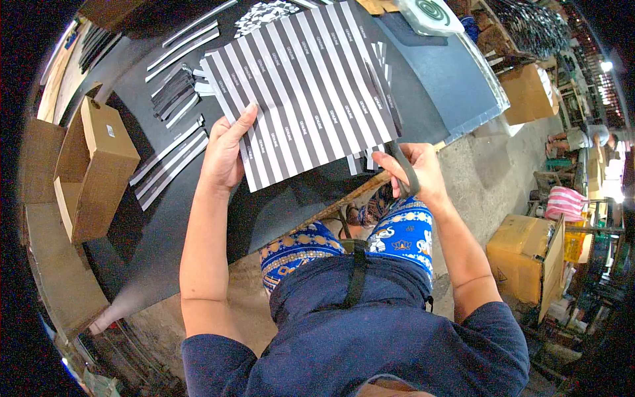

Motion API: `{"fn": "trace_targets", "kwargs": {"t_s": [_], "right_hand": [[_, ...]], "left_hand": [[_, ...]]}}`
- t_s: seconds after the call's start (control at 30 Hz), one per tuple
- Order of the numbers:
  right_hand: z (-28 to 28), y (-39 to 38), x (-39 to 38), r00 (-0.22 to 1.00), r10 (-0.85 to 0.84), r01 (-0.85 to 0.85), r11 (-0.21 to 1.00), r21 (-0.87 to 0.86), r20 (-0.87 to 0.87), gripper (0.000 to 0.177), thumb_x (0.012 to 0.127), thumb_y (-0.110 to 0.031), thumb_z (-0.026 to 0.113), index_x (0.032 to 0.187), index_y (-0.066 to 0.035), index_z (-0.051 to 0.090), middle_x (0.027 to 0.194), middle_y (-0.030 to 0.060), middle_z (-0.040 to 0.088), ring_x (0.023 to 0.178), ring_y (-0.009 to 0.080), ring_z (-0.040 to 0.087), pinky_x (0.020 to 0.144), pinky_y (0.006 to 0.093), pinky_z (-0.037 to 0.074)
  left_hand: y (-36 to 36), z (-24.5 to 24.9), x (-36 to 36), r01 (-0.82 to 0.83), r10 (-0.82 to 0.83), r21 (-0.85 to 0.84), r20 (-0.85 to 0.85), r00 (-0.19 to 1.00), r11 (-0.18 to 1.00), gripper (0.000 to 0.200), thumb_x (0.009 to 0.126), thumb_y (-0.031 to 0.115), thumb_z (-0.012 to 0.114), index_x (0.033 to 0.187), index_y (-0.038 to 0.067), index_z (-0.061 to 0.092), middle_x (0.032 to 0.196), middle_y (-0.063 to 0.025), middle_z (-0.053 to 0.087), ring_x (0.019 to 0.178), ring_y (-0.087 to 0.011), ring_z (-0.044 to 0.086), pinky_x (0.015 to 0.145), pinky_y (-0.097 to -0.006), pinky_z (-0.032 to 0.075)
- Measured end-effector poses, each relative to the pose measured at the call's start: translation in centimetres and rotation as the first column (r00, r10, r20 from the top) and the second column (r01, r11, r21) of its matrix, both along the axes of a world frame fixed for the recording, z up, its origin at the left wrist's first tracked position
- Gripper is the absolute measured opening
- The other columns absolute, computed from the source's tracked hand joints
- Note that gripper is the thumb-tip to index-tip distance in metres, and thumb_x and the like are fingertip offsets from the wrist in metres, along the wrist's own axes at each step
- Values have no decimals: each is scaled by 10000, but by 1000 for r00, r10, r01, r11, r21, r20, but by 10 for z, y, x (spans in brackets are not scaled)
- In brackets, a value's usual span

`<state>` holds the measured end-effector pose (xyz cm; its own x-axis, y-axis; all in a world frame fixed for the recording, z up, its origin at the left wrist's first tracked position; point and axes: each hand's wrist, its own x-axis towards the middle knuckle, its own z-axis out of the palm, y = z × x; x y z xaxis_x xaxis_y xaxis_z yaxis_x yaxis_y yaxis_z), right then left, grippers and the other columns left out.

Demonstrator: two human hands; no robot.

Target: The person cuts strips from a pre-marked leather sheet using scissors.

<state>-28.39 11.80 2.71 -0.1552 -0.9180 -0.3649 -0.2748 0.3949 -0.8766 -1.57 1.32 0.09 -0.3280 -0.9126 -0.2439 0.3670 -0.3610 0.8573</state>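
A sheet with black and white stripes and small printed words [297, 92] is held up over the dark table. My left hand [228, 147] pinches its left edge, thumb on top. At the sheet's lower right corner, my right hand [415, 173] is closed round the dark handles of scissors [405, 169]; their blades are mostly hidden by the sheet's right edge. Cut black and white strips [173, 162] lie on the table left of the sheet, and more strips [360, 163] show from beneath it.
An open cardboard box [106, 165] stands at the left of the dark table [198, 231]. Small white pieces [264, 16] are heaped at the back. A coil on a plastic tray [430, 14] sits at the back right. Boxes [519, 255] and a distant person [582, 137] are on the right.
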Motion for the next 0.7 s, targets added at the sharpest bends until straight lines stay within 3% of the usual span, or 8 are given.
{"fn": "trace_targets", "kwargs": {"t_s": [0.7], "right_hand": [[0,-1,0,999,16,-16,1000,-27,-32,396,721,-329,706,557,1,561,423,26,501,338,85,473,339,228,365]], "left_hand": [[-1,-1,0,-5,6,37,-28,1000,999,276,840,199,584,994,-26,543,901,-115,624,748,-148,635,650,-271,546]]}}
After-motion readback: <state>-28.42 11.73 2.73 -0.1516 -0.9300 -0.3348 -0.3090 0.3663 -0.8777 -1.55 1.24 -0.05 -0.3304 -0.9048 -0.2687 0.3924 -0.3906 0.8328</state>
